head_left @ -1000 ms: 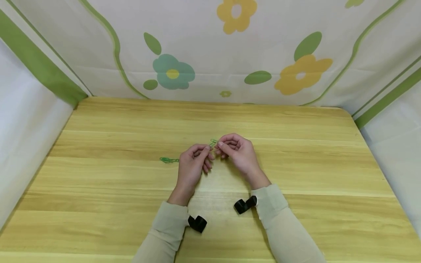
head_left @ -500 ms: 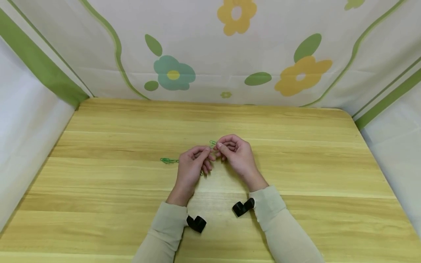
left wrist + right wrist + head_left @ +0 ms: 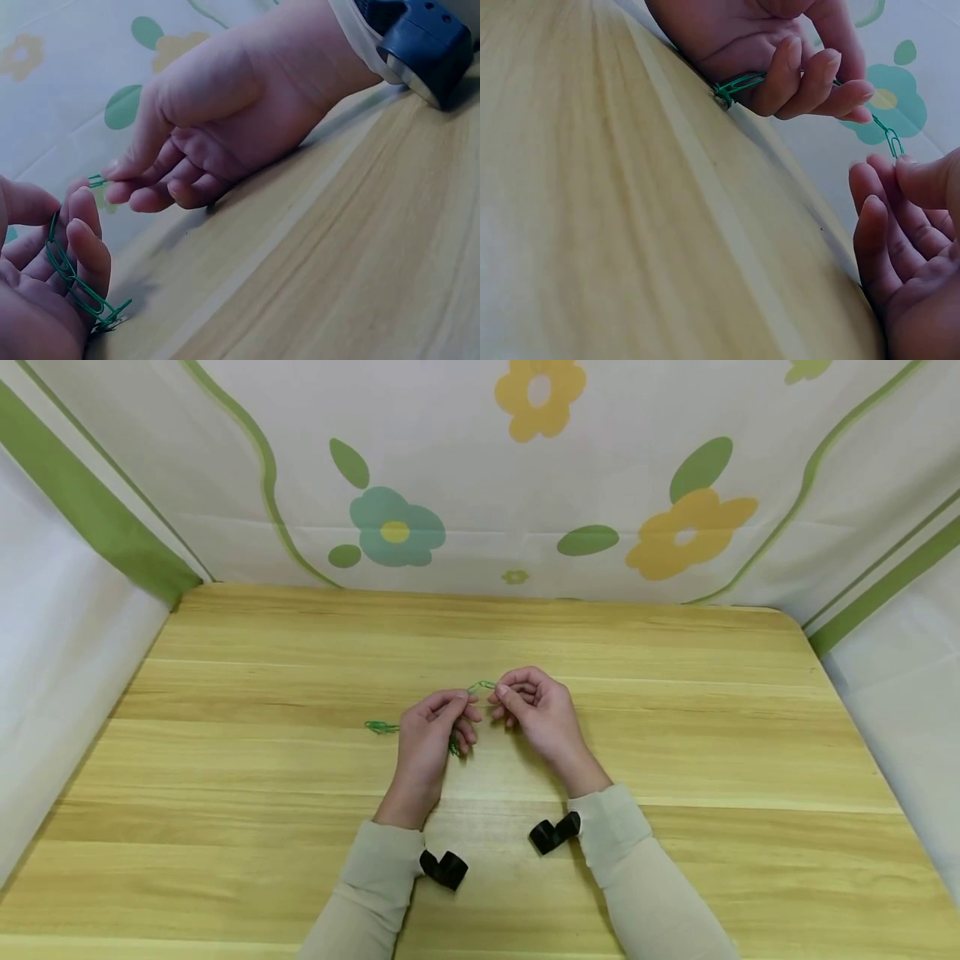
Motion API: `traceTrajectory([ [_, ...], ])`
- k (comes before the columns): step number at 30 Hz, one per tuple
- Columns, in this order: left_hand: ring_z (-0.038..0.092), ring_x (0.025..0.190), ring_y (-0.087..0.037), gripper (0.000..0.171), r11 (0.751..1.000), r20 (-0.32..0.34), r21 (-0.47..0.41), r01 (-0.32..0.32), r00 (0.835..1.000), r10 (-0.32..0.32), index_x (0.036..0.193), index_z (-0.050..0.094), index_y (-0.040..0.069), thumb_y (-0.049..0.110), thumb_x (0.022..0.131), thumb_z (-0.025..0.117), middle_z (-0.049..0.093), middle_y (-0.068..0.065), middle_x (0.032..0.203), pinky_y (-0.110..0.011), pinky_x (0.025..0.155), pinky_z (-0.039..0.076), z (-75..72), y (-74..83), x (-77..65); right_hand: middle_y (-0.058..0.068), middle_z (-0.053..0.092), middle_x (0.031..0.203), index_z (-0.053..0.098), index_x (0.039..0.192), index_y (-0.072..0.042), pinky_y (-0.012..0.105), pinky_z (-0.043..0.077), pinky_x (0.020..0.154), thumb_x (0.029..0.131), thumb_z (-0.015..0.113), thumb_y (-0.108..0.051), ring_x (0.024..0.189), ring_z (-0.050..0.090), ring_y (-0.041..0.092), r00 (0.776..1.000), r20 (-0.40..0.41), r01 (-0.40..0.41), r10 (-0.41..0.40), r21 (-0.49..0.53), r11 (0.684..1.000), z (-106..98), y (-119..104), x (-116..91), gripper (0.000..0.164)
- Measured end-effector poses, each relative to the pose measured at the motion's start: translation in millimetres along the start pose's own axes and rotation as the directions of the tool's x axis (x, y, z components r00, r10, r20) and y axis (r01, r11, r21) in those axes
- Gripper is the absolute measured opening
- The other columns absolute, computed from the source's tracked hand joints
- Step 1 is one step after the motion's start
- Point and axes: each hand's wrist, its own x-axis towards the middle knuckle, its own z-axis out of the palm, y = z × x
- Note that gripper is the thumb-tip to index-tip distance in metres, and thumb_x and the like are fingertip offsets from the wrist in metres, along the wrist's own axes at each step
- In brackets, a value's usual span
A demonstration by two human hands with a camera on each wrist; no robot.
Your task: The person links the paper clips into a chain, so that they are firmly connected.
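Observation:
My left hand (image 3: 426, 739) pinches a green paper clip chain (image 3: 67, 270) between thumb and forefinger. The chain's linked clips hang below its fingers in the left wrist view. Close on the right, my right hand (image 3: 543, 714) pinches a green paper clip (image 3: 892, 141) by one end. Between the two sets of fingertips, this clip and the chain's end look hooked together in a short slanting line, though the join is too small to be sure. Beside the left hand, more green paper clips (image 3: 381, 727) lie bunched on the table, partly hidden behind that hand.
The wooden table (image 3: 675, 735) spreads out around both hands. A white curtain (image 3: 480, 485) with printed flowers hangs along its back edge, and white cloth borders both sides. Each wrist carries a black camera mount (image 3: 553, 833) over a pale sleeve.
My left hand has drawn slightly left, so the gap between the hands is wider and the green clips stretch across it. Hanging clips now show below the left fingers. The right hand has barely moved.

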Motion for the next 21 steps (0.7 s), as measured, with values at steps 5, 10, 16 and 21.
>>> traceTrajectory([
  [5,0.061,0.058,-0.012,0.027,1.0,0.01,0.013,-0.021,1.0,0.021,0.116,0.073,-0.009,0.016,0.109,0.064,0.073,0.002,0.079,-0.023,0.052,0.05,2.7,-0.2,-0.8,-0.001,0.074,0.089,0.063,0.112,0.002,0.024,0.055,0.06,0.109,0.062,-0.008,0.074,0.072,0.012,1.0,-0.02,0.014,-0.013,0.042,0.999,0,-1,1,0.01],
  [10,0.065,0.061,-0.015,0.022,0.997,0.011,0.053,-0.061,0.998,0.061,0.113,0.075,-0.005,0.014,0.108,0.066,0.076,-0.003,0.081,-0.024,0.054,0.052,7.7,1.3,-2.2,-0.002,0.073,0.089,0.063,0.112,0.001,0.023,0.054,0.061,0.11,0.061,-0.01,0.074,0.071,0.011,0.999,-0.029,0.021,-0.019,0.068,0.997,-4,-7,1,0.011],
  [16,0.077,0.102,-0.025,0.02,0.896,0.064,0.384,-0.222,0.975,0.214,0.121,0.078,0.004,0.011,0.104,0.07,0.082,-0.011,0.113,-0.039,0.091,0.063,15.7,13.5,-16.0,0.005,0.073,0.093,0.066,0.111,-0.002,0.028,0.058,0.067,0.108,0.066,-0.012,0.081,0.071,0.02,1.0,0.017,0.019,-0.018,-0.09,0.996,-14,-21,-4,0.01],
  [21,0.074,0.117,-0.029,0.021,0.658,0.256,0.599,-0.457,0.887,0.383,0.121,0.079,0.006,0.013,0.101,0.074,0.08,-0.01,0.12,-0.053,0.106,0.058,26.4,38.9,-21.6,0.012,0.074,0.097,0.069,0.108,-0.007,0.035,0.059,0.073,0.107,0.068,-0.015,0.087,0.071,0.033,0.994,0.098,0.065,-0.04,-0.266,0.962,-26,-39,-10,0.008],
])
